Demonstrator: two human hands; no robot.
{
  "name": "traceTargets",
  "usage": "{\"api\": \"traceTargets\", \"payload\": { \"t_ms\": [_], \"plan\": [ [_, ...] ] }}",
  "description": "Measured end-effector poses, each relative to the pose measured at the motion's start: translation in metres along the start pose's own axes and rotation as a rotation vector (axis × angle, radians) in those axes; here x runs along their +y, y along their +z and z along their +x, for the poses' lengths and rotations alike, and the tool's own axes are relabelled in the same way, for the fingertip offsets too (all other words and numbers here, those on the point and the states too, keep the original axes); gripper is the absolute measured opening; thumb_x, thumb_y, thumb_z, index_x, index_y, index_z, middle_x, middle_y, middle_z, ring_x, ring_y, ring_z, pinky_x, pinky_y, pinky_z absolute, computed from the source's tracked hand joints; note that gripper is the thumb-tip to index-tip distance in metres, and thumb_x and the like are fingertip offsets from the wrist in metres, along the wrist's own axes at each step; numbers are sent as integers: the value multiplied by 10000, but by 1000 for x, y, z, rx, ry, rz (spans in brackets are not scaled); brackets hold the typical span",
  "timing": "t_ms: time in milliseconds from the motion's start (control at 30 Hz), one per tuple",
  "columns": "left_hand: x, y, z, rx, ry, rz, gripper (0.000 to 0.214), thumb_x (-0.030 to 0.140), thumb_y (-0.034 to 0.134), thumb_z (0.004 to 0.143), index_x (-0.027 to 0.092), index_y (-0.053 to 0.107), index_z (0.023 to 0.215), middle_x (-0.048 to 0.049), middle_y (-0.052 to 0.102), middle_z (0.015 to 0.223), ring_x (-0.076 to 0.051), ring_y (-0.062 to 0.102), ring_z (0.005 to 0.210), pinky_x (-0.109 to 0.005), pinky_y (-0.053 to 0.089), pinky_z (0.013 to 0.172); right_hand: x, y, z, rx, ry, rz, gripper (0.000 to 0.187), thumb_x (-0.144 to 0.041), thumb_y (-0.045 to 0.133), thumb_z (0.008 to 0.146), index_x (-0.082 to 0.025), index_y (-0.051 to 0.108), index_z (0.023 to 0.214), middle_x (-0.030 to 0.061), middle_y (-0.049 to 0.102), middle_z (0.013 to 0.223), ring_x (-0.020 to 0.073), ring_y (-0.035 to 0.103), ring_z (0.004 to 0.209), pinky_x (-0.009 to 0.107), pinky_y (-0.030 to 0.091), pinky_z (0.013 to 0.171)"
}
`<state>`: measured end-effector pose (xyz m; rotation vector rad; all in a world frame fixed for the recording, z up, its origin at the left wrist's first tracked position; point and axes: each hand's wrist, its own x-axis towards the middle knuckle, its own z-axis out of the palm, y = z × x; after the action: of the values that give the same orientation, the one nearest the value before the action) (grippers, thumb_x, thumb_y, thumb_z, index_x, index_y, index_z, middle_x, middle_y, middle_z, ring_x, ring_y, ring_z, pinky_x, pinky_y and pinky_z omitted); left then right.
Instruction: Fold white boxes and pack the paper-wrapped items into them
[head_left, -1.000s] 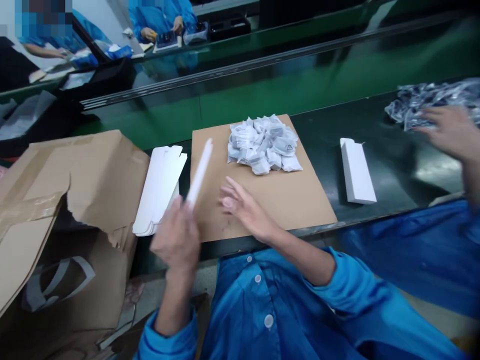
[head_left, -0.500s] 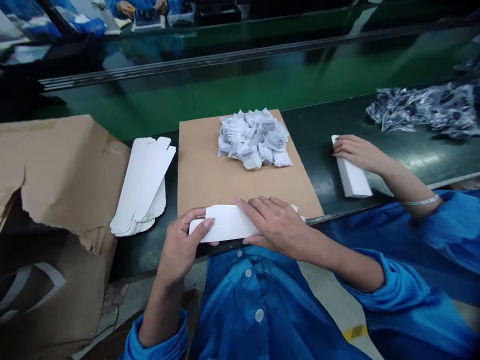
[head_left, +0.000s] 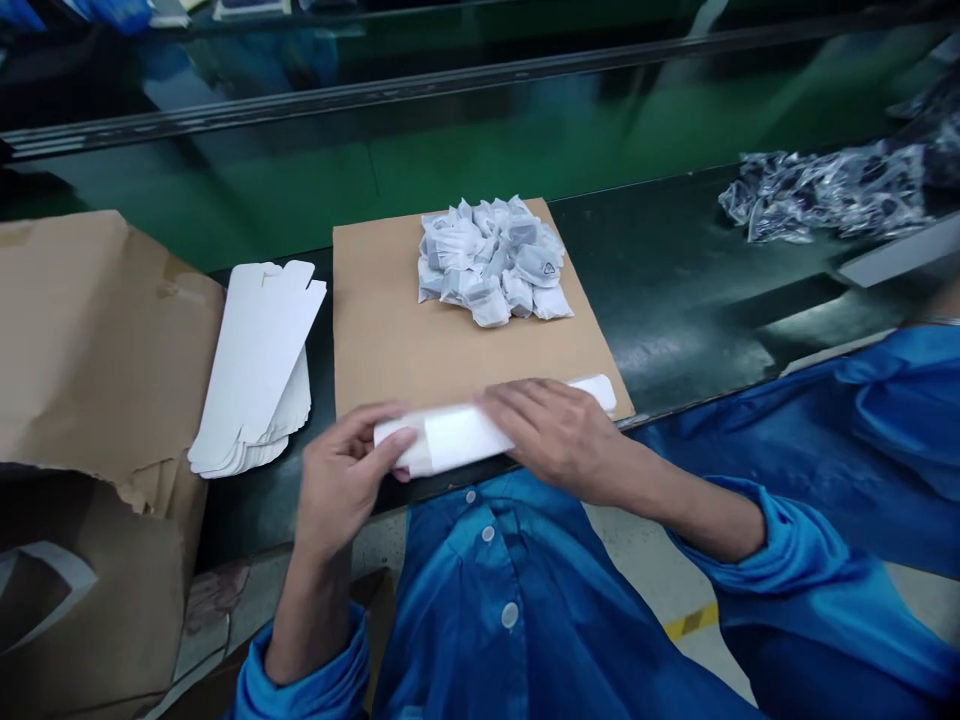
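Both my hands hold one white flat carton blank (head_left: 465,437) lying across the near edge of a brown cardboard sheet (head_left: 390,330). My left hand (head_left: 341,480) pinches its left end, thumb on top. My right hand (head_left: 551,430) is wrapped over its middle and right part, fingers pressed on it. A pile of small white sachets (head_left: 487,260) sits on the far part of the sheet. A stack of flat white blanks (head_left: 255,370) lies to the left of the sheet.
A torn brown cardboard box (head_left: 90,340) stands at the left. Clear plastic bags with dark parts (head_left: 825,190) lie at the far right on the dark belt. A co-worker's blue sleeve (head_left: 862,420) fills the right. A green conveyor (head_left: 525,140) runs behind.
The white blank came down from upright in my left hand to lying on the sheet's edge under both hands. The co-worker's hand and the white box at the right have left the view.
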<state>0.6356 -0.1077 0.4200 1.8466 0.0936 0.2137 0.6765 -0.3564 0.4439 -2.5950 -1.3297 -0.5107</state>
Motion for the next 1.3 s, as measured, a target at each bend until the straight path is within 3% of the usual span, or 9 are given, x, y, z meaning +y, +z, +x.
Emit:
{"api": "traceTargets", "payload": {
  "t_ms": [133,233,333,600,700,833,1133,1233,1300],
  "plan": [
    [6,33,-20,95,232,-271,673,520,627,875,273,404,1460,-115,664,1266,-261,690,1090,-427,602,872,-11,20,3,196,341,-39,454,-348,520,975,-22,537,1290,226,691,1099,305,674,942,423,556,774],
    [7,59,-25,121,161,-174,876,550,664,838,261,215,1531,-162,564,1386,-285,610,1222,-431,558,947,-36,30,3,159,260,134,500,-319,474,987,-10,455,1379,252,636,1235,320,643,1068,447,552,851],
    [3,62,-14,249,94,44,717,453,733,797,246,422,1409,-125,559,1355,-251,641,1115,-360,559,880,-45,22,2,59,236,505,660,-439,551,952,-108,349,1487,193,568,1362,274,581,1203,409,539,937],
    [-8,37,-12,-67,211,151,442,411,693,811,221,535,1178,-58,616,1098,-215,640,983,-335,533,812,3,6,29,72,380,1199,237,-319,649,909,-177,686,1095,17,631,875,117,587,775,257,503,717],
    [-8,34,-15,-189,110,198,409,391,684,809,219,520,1142,-45,608,1028,-193,637,849,-309,521,701,15,15,38,156,645,1426,311,-457,593,925,-157,671,941,-5,615,762,85,561,622,208,458,554],
    [0,32,-12,-227,169,305,347,359,664,805,221,522,1090,-33,598,1004,-174,615,784,-288,501,638,15,24,45,-72,685,1664,401,-534,684,830,-155,602,726,-21,584,633,87,538,560,197,424,494],
    [-14,45,-20,1,355,242,746,316,759,755,243,334,1364,-70,552,1134,-209,655,978,-316,561,754,-14,21,38,47,691,1659,250,-295,796,762,-149,666,918,3,651,859,106,581,773,237,480,701],
    [-12,44,-23,-40,329,228,992,322,744,790,242,85,1527,-89,595,1128,-218,661,986,-326,570,765,-18,18,34,83,628,1561,189,-295,753,811,-143,703,912,39,682,942,119,613,799,253,495,703],
    [-8,40,-23,-97,333,333,940,360,716,818,238,125,1539,-133,583,1234,-252,641,1081,-364,568,830,-21,18,32,112,565,1470,115,-245,704,854,-147,723,912,58,696,1010,135,638,882,275,517,768]
  ]
}}
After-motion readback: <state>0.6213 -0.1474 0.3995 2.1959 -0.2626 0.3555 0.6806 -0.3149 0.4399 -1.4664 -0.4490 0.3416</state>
